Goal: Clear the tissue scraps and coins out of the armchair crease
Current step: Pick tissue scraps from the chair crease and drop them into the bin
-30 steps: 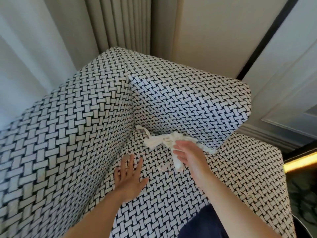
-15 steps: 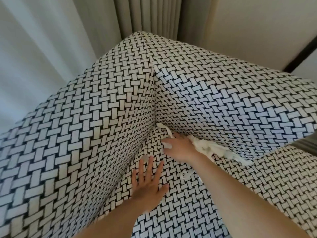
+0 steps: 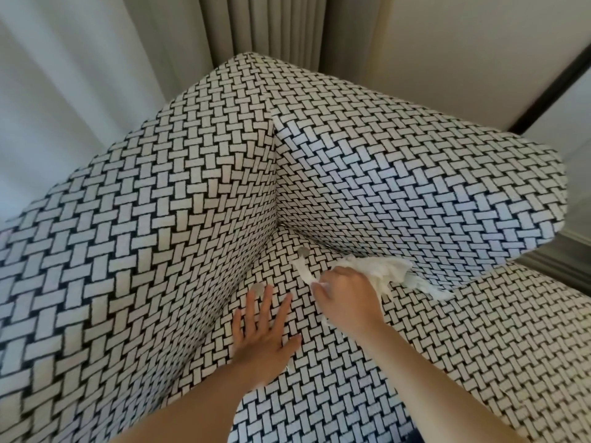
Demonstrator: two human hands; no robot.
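My right hand [image 3: 347, 297] grips a bunch of white tissue scraps [image 3: 380, 271] just above the seat, near the crease under the armchair's side cushion. One silver coin [image 3: 303, 251] lies on the seat close to the back corner. A second coin [image 3: 258, 288] sits by the left crease, just beyond my left fingertips. My left hand [image 3: 263, 338] rests flat on the seat cushion [image 3: 447, 346] with its fingers spread, holding nothing.
The armchair is covered in black-and-white woven-pattern fabric, with its back panel [image 3: 160, 235] at left and a padded arm [image 3: 415, 187] at right. Grey curtains [image 3: 256, 24] hang behind it. A wall with a dark strip [image 3: 543, 87] stands at the right.
My right hand has pulled back from the corner crease, lifting the tissue bunch with it. A coin now shows near the corner. My left hand has stayed flat on the seat.
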